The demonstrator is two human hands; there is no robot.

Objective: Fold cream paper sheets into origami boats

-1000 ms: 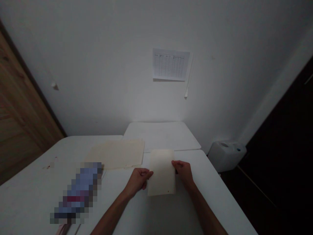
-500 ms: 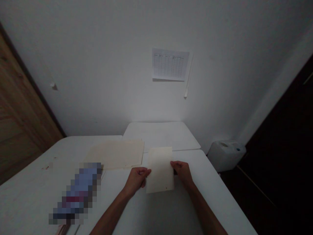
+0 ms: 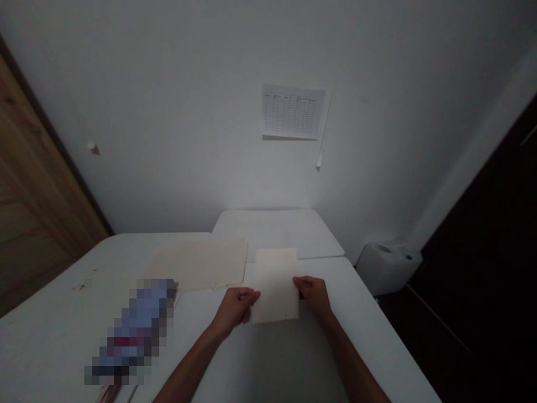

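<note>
A cream sheet of paper (image 3: 276,286) is held up over the white table (image 3: 218,347), spanning the gap between my hands. My left hand (image 3: 235,308) pinches its left edge between thumb and fingers. At the right edge, my right hand (image 3: 314,294) pinches it about halfway up. A small dark spot marks the sheet near its bottom. To the left lie larger cream sheets (image 3: 205,260), flat on the table. I cannot tell whether the held sheet is a single layer or folded.
A blurred-out blue and dark item (image 3: 138,324) lies at the table's left front. A white board-like panel (image 3: 277,226) is at the back by the wall. A printed table sheet (image 3: 293,111) hangs on the wall. A whitish plastic container (image 3: 388,268) stands right of the table.
The lower edge of the held sheet has risen slightly and its top edge sits a little higher. Both hands keep nearly the same place and grip.
</note>
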